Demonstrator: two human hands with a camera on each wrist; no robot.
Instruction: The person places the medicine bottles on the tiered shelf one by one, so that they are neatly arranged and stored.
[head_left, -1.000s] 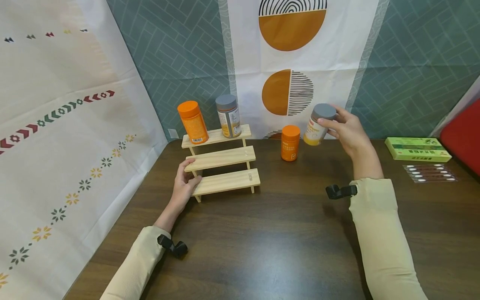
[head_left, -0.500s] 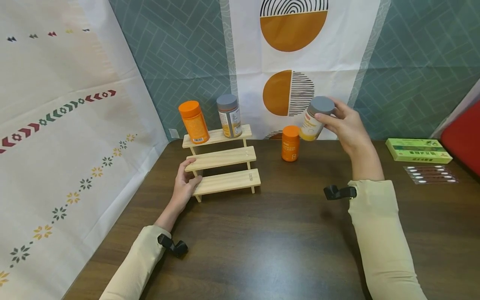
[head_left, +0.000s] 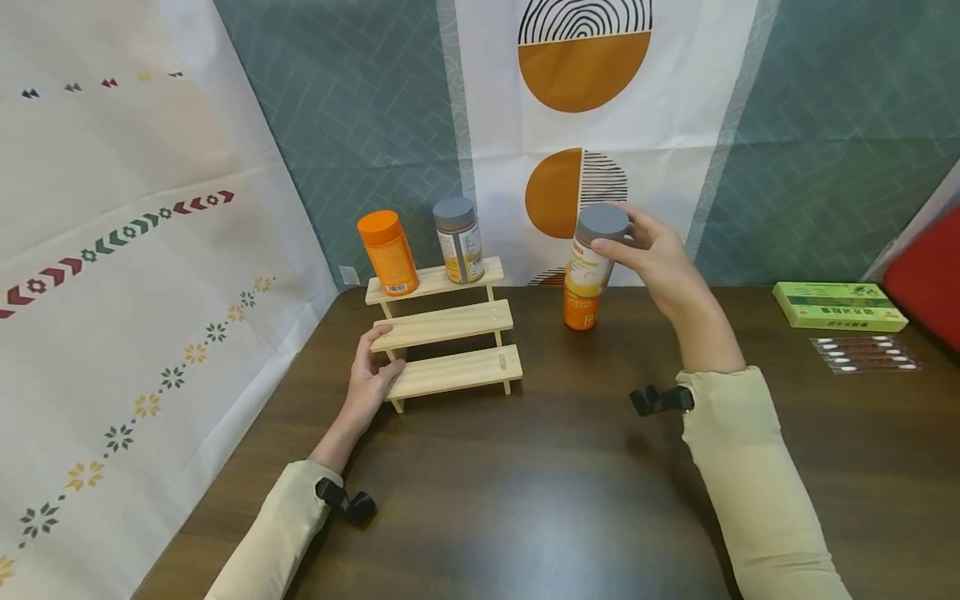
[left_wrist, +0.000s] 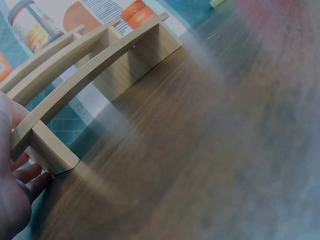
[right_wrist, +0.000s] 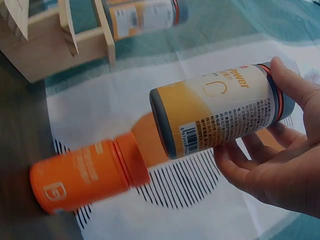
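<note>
Pinches the jar [head_left: 591, 265] in the right grip [head_left: 662, 271], high up by the grey lid [head_left: 602, 221], thumb on one side and fingers curled round the other. Hangs clear of the table [head_left: 510, 500], with the base close to the top of the orange jar [head_left: 581, 313]; hard to tell whether touching. Looks stiff and smooth, likely plastic or glass, so firm enough for a plain squeeze without denting. Probably light to middling in weight, depending on contents too hidden to judge. May slide a little on the smooth label [right_wrist: 225, 97], and may swing at the base from so high a hold. For more steadiness, take hold round the middle, across the label; do not rely on the lid alone, in case of turning.

Curls the left grip [head_left: 369, 381] round the left end of the rack [head_left: 442, 325], at the lower two shelves. Seems rigid but light, made of thin wood, and apt to skid if nudged. Best steadied low and gently, given a second orange jar [head_left: 390, 258] and a grey-lidded jar [head_left: 460, 243] on the top shelf.
</note>
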